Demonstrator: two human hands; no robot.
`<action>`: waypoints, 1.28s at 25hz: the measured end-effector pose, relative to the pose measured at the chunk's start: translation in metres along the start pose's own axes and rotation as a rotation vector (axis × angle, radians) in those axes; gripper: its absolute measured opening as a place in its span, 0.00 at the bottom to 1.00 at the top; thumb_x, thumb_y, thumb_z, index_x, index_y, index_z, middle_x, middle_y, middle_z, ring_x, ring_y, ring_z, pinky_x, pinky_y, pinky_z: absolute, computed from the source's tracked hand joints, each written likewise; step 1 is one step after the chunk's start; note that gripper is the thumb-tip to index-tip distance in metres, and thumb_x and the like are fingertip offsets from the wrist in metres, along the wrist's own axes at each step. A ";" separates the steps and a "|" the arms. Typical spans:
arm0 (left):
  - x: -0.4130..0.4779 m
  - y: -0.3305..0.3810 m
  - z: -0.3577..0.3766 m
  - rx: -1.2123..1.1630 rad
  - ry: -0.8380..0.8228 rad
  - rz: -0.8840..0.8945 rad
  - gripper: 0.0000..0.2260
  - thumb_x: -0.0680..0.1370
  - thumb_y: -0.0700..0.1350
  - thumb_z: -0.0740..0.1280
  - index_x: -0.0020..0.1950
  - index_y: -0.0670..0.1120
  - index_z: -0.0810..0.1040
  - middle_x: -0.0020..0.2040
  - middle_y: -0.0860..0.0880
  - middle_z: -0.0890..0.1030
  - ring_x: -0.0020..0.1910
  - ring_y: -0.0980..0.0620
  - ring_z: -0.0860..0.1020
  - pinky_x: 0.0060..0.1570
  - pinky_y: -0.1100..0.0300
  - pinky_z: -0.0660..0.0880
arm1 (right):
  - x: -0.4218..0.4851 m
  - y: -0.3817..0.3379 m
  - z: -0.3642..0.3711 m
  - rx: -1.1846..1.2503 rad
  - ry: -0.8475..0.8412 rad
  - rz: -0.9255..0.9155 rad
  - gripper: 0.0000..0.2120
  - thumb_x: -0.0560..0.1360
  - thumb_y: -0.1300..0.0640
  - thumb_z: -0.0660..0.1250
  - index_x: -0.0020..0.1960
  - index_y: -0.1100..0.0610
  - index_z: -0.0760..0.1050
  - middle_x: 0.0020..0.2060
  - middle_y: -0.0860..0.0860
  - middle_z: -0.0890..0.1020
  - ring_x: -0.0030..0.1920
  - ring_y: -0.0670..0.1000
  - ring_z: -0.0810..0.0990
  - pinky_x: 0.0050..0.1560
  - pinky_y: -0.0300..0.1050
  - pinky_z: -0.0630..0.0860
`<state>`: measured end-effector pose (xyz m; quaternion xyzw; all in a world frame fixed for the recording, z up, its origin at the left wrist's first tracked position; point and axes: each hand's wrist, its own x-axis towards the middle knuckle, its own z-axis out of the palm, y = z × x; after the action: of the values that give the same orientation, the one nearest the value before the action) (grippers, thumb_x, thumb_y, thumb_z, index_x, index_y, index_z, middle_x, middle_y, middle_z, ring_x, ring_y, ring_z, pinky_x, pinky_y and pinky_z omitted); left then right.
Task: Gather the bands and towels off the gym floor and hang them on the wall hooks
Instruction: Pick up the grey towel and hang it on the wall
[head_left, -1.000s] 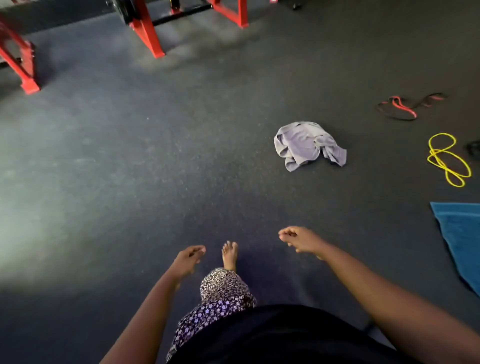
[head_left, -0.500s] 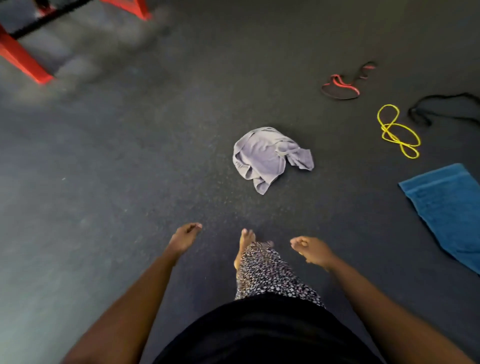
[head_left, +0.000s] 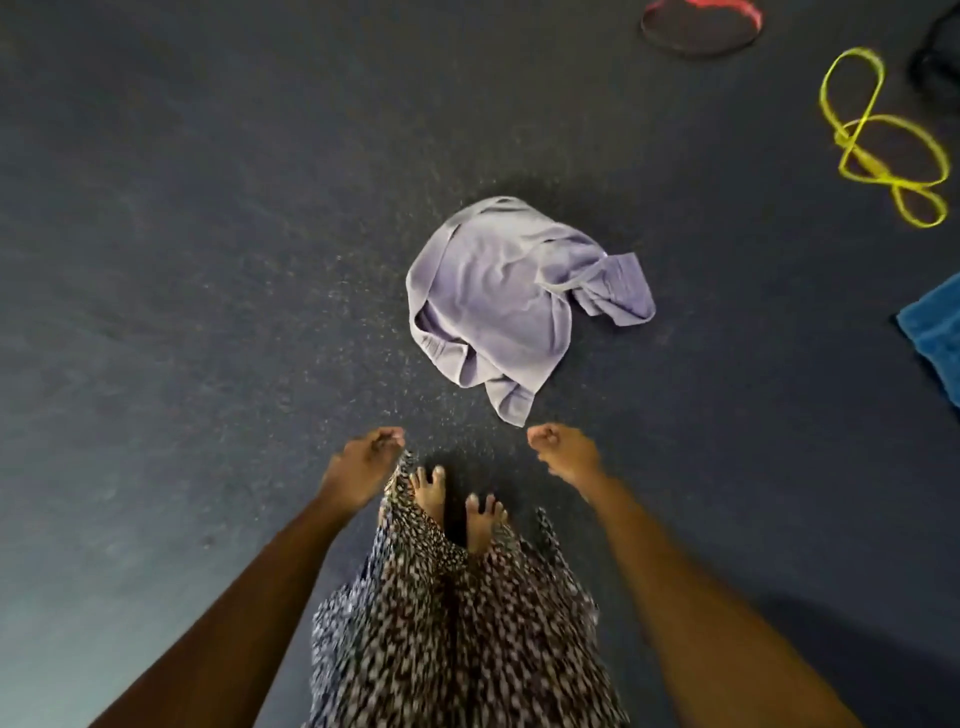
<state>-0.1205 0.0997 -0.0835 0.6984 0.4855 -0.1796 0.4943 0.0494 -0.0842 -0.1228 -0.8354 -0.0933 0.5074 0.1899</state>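
A crumpled lilac towel (head_left: 498, 299) lies on the dark gym floor just ahead of my bare feet. A yellow band (head_left: 878, 145) lies looped at the upper right, a red and black band (head_left: 701, 26) sits at the top edge, and a blue towel (head_left: 935, 338) is cut off by the right edge. My left hand (head_left: 363, 462) hangs near my skirt with loosely curled fingers and holds nothing. My right hand (head_left: 563, 452) hangs just below the lilac towel's near corner, fingers loosely curled, holding nothing.
A black band or strap (head_left: 940, 62) shows at the top right corner. Dark speckled rubber floor (head_left: 182, 260) spreads to the left. No wall hooks are in view.
I have stepped forward and the view has tipped down, so the lilac towel now lies right in front of my feet. The red rack has left the view. Both hands hang lower, holding nothing.
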 end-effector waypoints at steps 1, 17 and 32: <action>0.039 -0.012 0.010 0.027 -0.014 -0.009 0.21 0.73 0.55 0.62 0.59 0.43 0.77 0.58 0.40 0.80 0.59 0.41 0.77 0.65 0.46 0.70 | 0.040 0.004 0.016 -0.033 -0.006 0.013 0.15 0.79 0.54 0.57 0.59 0.61 0.75 0.61 0.61 0.77 0.62 0.62 0.74 0.64 0.53 0.69; 0.170 0.096 0.013 0.413 -0.150 0.658 0.47 0.64 0.51 0.75 0.73 0.55 0.46 0.76 0.47 0.54 0.75 0.47 0.54 0.73 0.45 0.57 | 0.119 -0.080 -0.017 0.447 0.293 -0.349 0.07 0.74 0.64 0.66 0.49 0.63 0.81 0.39 0.47 0.81 0.36 0.30 0.77 0.41 0.25 0.70; -0.152 0.360 -0.170 0.144 0.064 0.831 0.10 0.74 0.40 0.64 0.51 0.36 0.78 0.48 0.36 0.81 0.48 0.46 0.78 0.39 0.61 0.66 | -0.323 -0.272 -0.283 0.153 0.379 -0.917 0.17 0.67 0.69 0.70 0.41 0.48 0.72 0.38 0.40 0.78 0.38 0.32 0.75 0.45 0.25 0.69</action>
<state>0.0780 0.1563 0.2890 0.8728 0.1640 0.0232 0.4591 0.1588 -0.0116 0.3684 -0.7695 -0.3770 0.2165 0.4678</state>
